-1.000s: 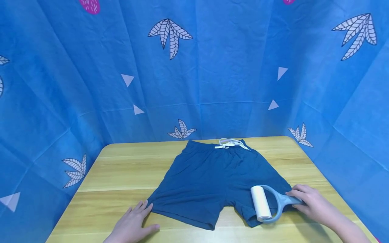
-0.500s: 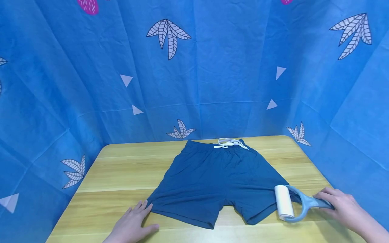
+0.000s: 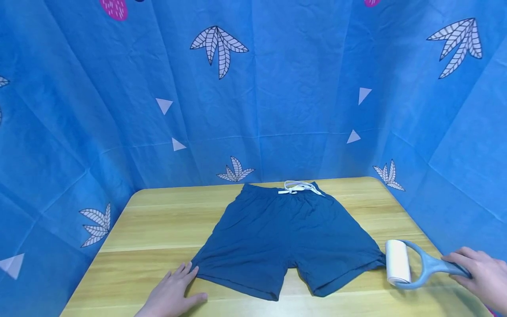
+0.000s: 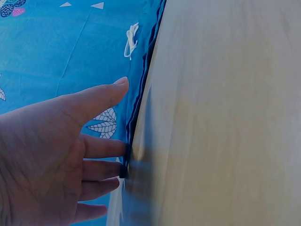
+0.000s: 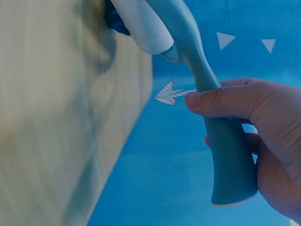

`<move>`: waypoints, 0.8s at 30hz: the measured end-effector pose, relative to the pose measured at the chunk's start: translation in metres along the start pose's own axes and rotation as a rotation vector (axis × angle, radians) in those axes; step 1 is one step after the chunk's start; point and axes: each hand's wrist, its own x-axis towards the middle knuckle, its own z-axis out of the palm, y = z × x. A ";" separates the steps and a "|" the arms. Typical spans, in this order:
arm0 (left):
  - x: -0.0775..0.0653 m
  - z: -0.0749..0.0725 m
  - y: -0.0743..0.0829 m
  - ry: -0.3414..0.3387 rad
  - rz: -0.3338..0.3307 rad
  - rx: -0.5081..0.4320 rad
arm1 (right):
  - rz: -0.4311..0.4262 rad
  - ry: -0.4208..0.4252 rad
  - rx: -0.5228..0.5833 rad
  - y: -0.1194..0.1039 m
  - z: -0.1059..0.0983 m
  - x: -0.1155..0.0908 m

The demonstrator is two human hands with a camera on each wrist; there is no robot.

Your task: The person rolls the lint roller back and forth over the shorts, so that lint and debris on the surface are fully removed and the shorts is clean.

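Dark blue shorts (image 3: 277, 237) lie spread on the wooden table, waistband and white drawstring (image 3: 297, 188) at the far side. My left hand (image 3: 174, 288) rests with straight fingers on the outer corner of the left leg hem; in the left wrist view its fingertips touch the fabric edge. On the right, my right hand (image 3: 479, 273) grips the blue-grey handle of a lint roller (image 3: 398, 263). Its white roll stands at the outer edge of the right leg, where a bit of cloth (image 5: 115, 19) bunches against it. In the right wrist view, thumb and fingers wrap the handle.
The wooden table (image 3: 158, 220) extends to both sides of the shorts. A blue patterned curtain (image 3: 277, 88) encloses it at the back, left and right, close to the right hand.
My right hand has moved right with the lint roller, from on top of the right leg to past its outer edge. The left hand stays in place.
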 end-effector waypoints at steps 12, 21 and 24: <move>-0.002 0.000 0.001 0.010 0.002 -0.014 | -0.143 0.136 0.144 -0.017 0.005 0.030; 0.000 0.002 -0.001 0.016 0.008 -0.005 | -0.280 0.184 0.236 -0.044 0.036 0.061; 0.000 0.001 -0.001 0.011 0.002 -0.011 | -0.293 0.161 0.220 -0.055 0.044 0.067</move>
